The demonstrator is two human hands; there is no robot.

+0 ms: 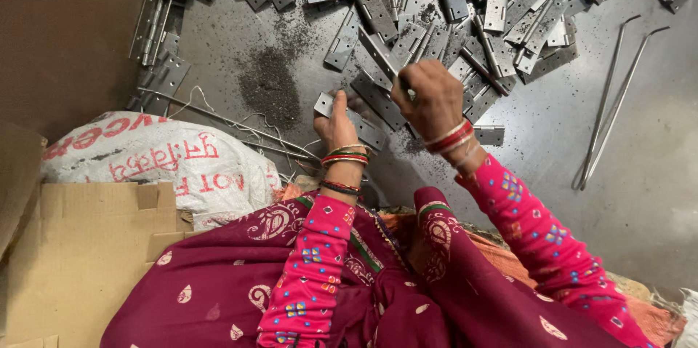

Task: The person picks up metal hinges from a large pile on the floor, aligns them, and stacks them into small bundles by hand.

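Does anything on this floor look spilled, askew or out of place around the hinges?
Yes: a patch of dark gritty filings is scattered over the grey floor left of the hinge pile, with finer specks spread wider. The hinges lie jumbled at all angles, and loose wires trail beside the white sack.

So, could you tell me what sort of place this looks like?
Probably a small hardware workshop: a heap of metal hinges on the grey floor, scattered metal filings, and thin metal rods lying beside them.

Grey metal hinge [354,121], folded flat, angled, gripped at its left end, on the floor [640,195] just below the hinge pile [436,13]
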